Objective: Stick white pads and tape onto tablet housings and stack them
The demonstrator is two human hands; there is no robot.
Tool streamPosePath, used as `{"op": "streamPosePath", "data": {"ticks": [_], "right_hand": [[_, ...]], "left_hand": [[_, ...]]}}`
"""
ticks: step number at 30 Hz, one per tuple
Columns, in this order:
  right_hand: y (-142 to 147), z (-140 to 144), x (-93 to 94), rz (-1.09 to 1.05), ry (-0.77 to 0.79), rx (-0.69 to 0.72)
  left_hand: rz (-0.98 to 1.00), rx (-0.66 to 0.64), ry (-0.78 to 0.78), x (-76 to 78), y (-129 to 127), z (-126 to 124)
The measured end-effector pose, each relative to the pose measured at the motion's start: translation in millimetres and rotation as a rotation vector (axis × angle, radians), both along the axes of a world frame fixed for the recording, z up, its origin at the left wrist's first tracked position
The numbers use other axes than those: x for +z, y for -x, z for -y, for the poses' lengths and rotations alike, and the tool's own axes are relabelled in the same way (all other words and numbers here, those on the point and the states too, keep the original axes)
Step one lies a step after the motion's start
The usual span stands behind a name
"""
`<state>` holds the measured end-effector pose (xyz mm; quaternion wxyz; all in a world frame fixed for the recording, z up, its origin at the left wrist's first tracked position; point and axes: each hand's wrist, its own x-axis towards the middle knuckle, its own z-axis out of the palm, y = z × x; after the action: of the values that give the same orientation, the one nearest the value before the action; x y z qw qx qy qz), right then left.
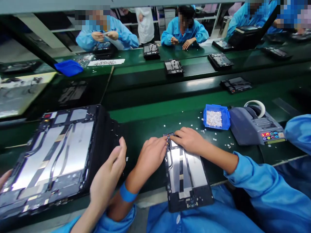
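Close to me on the left is a stack of opened tablets [73,155]; the top one shows silver panels, black flex cables and a black frame. My right hand [107,176] stands on edge at the stack's near right corner, fingers stretched out; whether it touches the stack I cannot tell. Only a sliver of my left hand [4,181] shows at the left picture edge, by the stack's left side; its fingers are hidden.
At right, a co-worker's hands [153,153] press at the top of another opened tablet [199,170]. Beyond are a blue bin [227,118] of small white pieces, a tape dispenser [257,124] and scattered white bits. Tablets [236,84] lie along the green line; people sit opposite.
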<state>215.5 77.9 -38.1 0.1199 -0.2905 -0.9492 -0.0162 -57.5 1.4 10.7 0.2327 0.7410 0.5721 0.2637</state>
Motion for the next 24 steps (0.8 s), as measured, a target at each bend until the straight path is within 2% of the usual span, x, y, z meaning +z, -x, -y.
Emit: {"op": "streamPosePath", "data": {"ticks": [1,3,6,11,15,18,21,24], "right_hand": [[-1.5,0.4,-0.2,0.007,-0.007,0.014],[-4.1,0.3,-0.7,0.004,-0.011,0.042],[-6.5,-1.6,-1.4,-0.028,0.007,0.052],[-5.3,-4.8,1.2,-0.01,0.035,0.065],[-3.9,-7.7,5.6,0.048,0.037,0.093],[-5.1,-10.7,6.0,0.06,0.031,0.11],[-6.1,-12.6,4.0,0.041,0.034,0.112],[-5.6,-12.6,2.4,0.024,0.041,0.11]], "left_hand": [[0.014,0.039,0.001,2.7,16.3,5.5],[0.1,0.221,-0.064,6.1,44.3,14.4],[0.181,0.386,-0.075,9.4,66.4,23.6],[0.237,0.43,0.015,17.2,77.1,31.0],[0.159,0.421,0.036,16.4,79.9,27.6],[-0.001,0.406,0.06,15.7,61.7,20.4],[-0.152,0.315,0.101,13.1,19.3,6.9],[-0.148,0.206,0.13,4.9,-25.8,-10.6]]}}
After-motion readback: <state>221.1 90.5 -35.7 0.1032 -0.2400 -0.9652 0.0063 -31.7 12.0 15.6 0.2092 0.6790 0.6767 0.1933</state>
